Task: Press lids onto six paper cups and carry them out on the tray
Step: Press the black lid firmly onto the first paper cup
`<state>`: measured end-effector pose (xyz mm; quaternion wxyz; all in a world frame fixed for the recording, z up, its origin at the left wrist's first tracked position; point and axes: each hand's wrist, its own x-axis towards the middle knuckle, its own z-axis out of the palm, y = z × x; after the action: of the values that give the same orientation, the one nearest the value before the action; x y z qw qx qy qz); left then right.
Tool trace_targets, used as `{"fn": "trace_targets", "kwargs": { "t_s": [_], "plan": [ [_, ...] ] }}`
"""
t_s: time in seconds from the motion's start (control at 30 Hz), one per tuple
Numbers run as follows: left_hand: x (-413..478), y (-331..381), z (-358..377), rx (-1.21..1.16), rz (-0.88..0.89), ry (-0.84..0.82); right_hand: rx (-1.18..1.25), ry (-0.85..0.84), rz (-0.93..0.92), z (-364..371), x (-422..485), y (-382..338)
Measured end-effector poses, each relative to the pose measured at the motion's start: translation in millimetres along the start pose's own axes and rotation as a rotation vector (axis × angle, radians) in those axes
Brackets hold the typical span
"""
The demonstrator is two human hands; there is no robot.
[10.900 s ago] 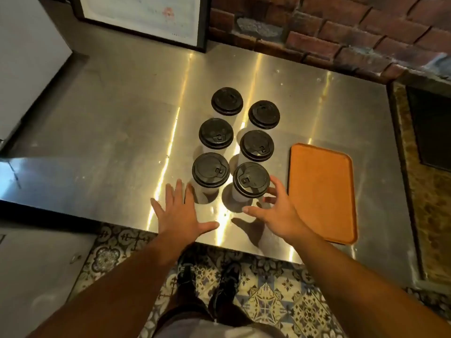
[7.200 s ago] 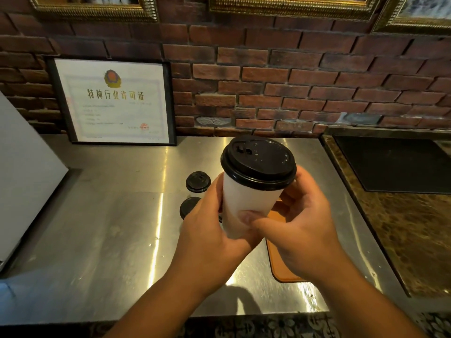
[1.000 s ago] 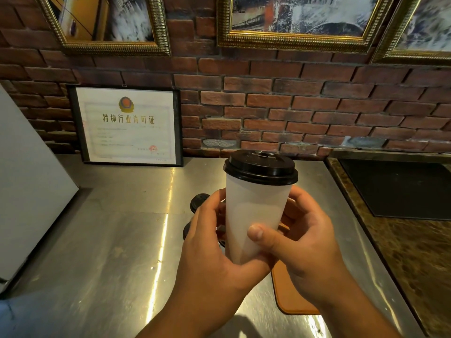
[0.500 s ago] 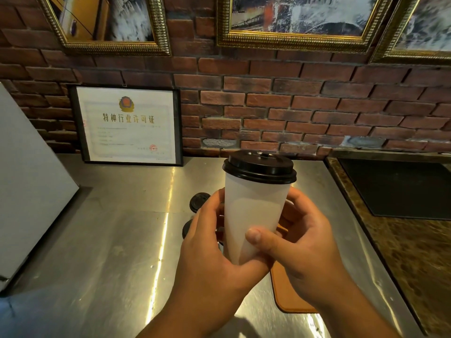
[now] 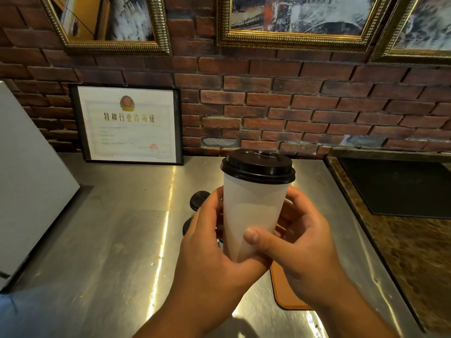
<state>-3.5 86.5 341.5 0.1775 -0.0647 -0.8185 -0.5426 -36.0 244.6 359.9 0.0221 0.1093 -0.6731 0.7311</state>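
Head view: a white paper cup (image 5: 252, 213) with a black lid (image 5: 258, 165) seated on its rim is held upright in the air above the steel desk (image 5: 109, 240), in front of the brick wall (image 5: 280, 103). Both hands grip its lower half. The left hand (image 5: 207, 250) wraps it from the left, fingers curled behind the cup wall. The right hand (image 5: 302, 245) closes on it from the right, its thumb laid across the front of the cup and its fingers bent around the far side.

Behind the left hand, two more black lidded cups (image 5: 199, 201) stand on the desk, mostly hidden. The orange tray (image 5: 283, 293) lies flat on the desk below the right hand, only its near corner showing.

A framed certificate (image 5: 129, 124) leans against the wall at the back left.
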Motion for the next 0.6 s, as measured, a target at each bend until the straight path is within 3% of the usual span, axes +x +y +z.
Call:
{"fn": "trace_targets", "kwargs": {
  "t_s": [0.6],
  "plan": [
    [-0.6,-11.5,4.3,0.046,-0.029,0.024,-0.054,-0.014,-0.004,3.2,-2.5,1.5]
  ]
}}
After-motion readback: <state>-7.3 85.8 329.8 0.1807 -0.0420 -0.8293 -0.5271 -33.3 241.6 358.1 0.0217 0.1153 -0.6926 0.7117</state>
